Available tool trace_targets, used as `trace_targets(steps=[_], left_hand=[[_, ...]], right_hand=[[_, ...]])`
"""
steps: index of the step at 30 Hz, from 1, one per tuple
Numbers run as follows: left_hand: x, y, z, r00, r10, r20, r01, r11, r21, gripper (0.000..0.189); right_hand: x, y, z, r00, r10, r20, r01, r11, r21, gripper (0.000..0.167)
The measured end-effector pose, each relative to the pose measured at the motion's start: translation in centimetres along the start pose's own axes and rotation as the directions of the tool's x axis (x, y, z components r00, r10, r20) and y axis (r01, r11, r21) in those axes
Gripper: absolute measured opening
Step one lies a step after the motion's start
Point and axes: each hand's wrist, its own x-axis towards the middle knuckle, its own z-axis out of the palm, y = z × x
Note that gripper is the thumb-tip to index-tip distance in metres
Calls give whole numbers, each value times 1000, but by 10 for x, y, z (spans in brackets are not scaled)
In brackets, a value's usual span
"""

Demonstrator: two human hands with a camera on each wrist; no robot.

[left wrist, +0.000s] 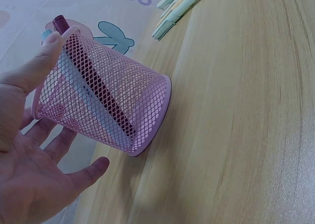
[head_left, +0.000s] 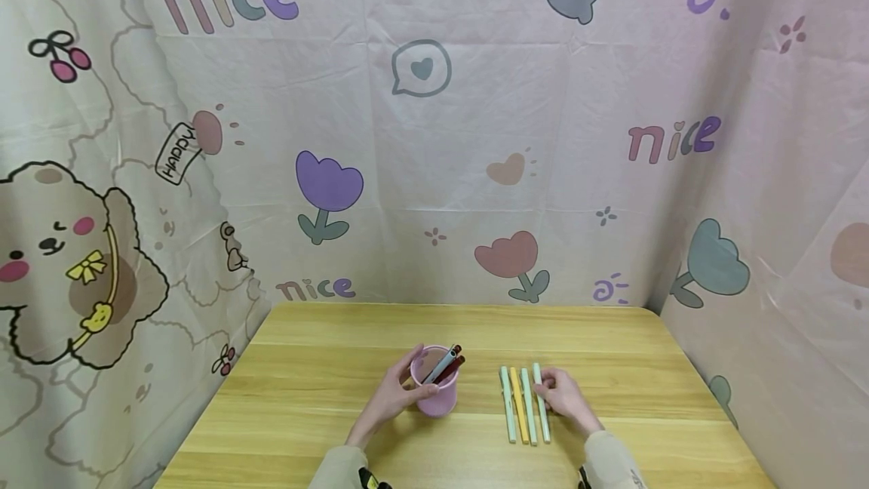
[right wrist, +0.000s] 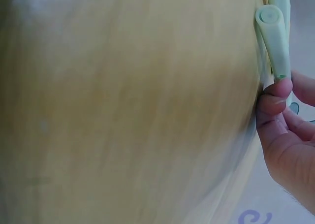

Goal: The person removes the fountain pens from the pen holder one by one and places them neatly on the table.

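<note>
My left hand [head_left: 394, 397] grips a pink mesh pen cup [head_left: 440, 403] near its rim, thumb on the near side and fingers round the far side. In the left wrist view the cup's mesh wall [left wrist: 106, 66] shows a dark red pen [left wrist: 98, 83] and a light blue pen [left wrist: 81, 81] leaning inside. To the right, pens lie side by side on the table: a light green pen [head_left: 508, 406], a yellow pen [head_left: 519, 406] and more green ones. My right hand [head_left: 562, 392] pinches the rightmost light green pen [head_left: 543, 417] between thumb and fingers.
The wooden table [head_left: 305, 391] carries the cup and the pens. A printed cloth [head_left: 434, 172] hangs behind the table's back edge and along both sides.
</note>
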Motion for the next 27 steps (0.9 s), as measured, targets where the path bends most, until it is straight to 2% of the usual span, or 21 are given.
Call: trace_targets(steps=[7, 17, 27], left_hand=[[-1, 1, 0, 1000, 6, 5, -6, 1000, 3, 92], [-1, 2, 0, 1000, 9, 12, -9, 1000, 6, 91], [-2, 4, 1, 1000, 10, 10, -10, 1000, -3, 88]], right_hand=[[1, 1, 1, 1000, 17, 4, -17, 999, -30, 18], [2, 0, 3, 999, 21, -29, -24, 996, -85, 30], [2, -1, 2, 999, 28, -28, -31, 995, -97, 33]])
